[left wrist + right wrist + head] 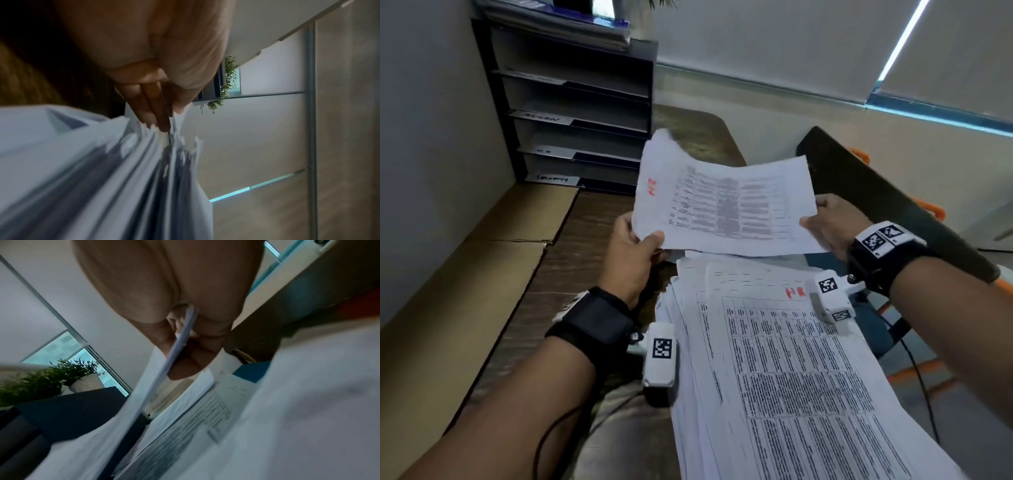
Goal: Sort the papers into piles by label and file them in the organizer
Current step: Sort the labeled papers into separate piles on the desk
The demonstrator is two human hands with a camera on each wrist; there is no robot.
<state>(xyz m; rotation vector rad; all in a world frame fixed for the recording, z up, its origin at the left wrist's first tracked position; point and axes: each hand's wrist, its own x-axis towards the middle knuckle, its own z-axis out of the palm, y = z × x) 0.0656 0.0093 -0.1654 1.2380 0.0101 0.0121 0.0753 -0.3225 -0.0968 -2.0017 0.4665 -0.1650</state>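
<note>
A thin sheaf of white printed paper sheets (726, 205) is being held in the air over the dark wood-grain desk (592, 219), sagging through its middle. The left hand (633, 250) is pinching the sheaf's near corner at 9 o'clock, thumb on top; the right hand (828, 222) is pinching the opposite edge at 3 o'clock, thumb on top and fingers beneath. Both hands are closed on the paper.

A large loose pile of white printed forms (791, 370) is lying below the sheaf at 6 o'clock, its edges fanned and uneven. The black tiered desktop organizer (571, 102) is standing at 11 o'clock against the wall, well apart from the sheaf.

Risks, as judged:
- The sheaf is being gripped only at two edges; sheets could be slipping out from between or creasing at the pinch points.
- The fanned pile is overhanging toward the lap and could be slid off by a passing wrist or its dangling camera.
- Misfiling is possible, since the shelf tabs are barely readable.

Writing: a red handwritten mark, apparently "HR", is showing on the held sheaf's left margin, and a similar red mark on the pile's top sheet. The organizer's white tabs are carrying handwriting; the lowest appears to read "SAFETY", though this is uncertain. The printed tables are too blurred to be read.
</note>
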